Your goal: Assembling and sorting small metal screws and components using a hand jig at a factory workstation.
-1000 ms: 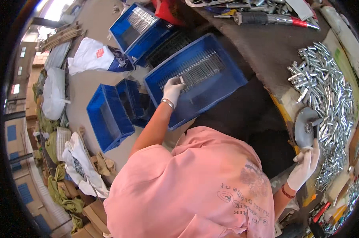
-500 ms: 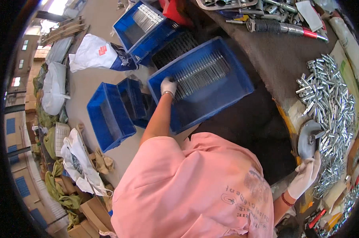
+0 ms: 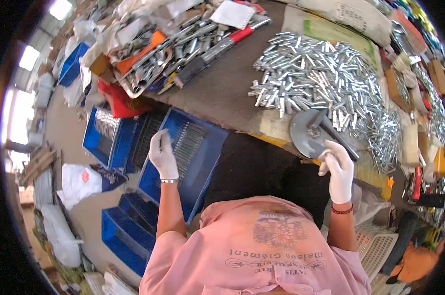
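My left hand (image 3: 162, 153), in a white glove, is raised over a blue bin (image 3: 205, 169) with its fingers stretched out; nothing shows in it. Inside that bin lies a row of slim metal rods (image 3: 188, 145). My right hand (image 3: 339, 169), also gloved, is at the near edge of a round grey metal disc (image 3: 301, 135) on the bench. Its fingers are partly bent and apart, with no held thing visible. A dark bar-shaped handle (image 3: 338, 135) crosses the disc close to these fingertips; whether they touch it is hard to tell. Beyond the disc spreads a heap of shiny metal sleeves (image 3: 316, 73).
Other blue bins (image 3: 119, 236) stand on the floor at left, near a white sack (image 3: 77, 184). Sockets and tools fill a tray (image 3: 134, 91) on the bench (image 3: 232, 98) at upper left. A white plastic basket (image 3: 380, 248) is at lower right.
The view has swung right toward the bench. My left hand has come up off the rods in the bin. My right hand remains beside the disc, its fingers now more bent.
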A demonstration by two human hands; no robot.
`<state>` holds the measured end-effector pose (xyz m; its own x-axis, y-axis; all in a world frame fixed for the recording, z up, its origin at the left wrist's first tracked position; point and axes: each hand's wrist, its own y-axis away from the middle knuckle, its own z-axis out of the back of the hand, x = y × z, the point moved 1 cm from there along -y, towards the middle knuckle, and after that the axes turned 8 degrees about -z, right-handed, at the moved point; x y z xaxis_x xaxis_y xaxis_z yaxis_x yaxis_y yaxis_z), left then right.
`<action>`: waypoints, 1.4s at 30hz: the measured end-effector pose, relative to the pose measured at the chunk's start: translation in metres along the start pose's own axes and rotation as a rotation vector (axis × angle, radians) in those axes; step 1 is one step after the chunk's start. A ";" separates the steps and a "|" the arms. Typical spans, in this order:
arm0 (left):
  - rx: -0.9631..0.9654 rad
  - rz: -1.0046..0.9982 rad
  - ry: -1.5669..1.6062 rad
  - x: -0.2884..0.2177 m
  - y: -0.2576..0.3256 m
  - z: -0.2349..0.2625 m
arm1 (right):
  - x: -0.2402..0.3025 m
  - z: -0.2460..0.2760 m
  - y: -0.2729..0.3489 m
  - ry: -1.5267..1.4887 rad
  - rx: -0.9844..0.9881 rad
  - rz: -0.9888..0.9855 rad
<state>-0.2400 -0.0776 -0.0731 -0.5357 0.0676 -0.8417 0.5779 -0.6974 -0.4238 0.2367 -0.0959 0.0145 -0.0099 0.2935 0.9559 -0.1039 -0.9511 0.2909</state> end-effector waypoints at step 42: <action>0.923 -0.845 0.154 -0.206 0.070 -0.185 | 0.004 0.129 -0.022 1.055 -0.527 0.541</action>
<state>0.0250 -0.0088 0.0087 -0.4147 0.7737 -0.4789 -0.5868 -0.6296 -0.5091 0.3673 -0.0866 0.0176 -0.9221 0.0494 0.3838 -0.2146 -0.8906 -0.4010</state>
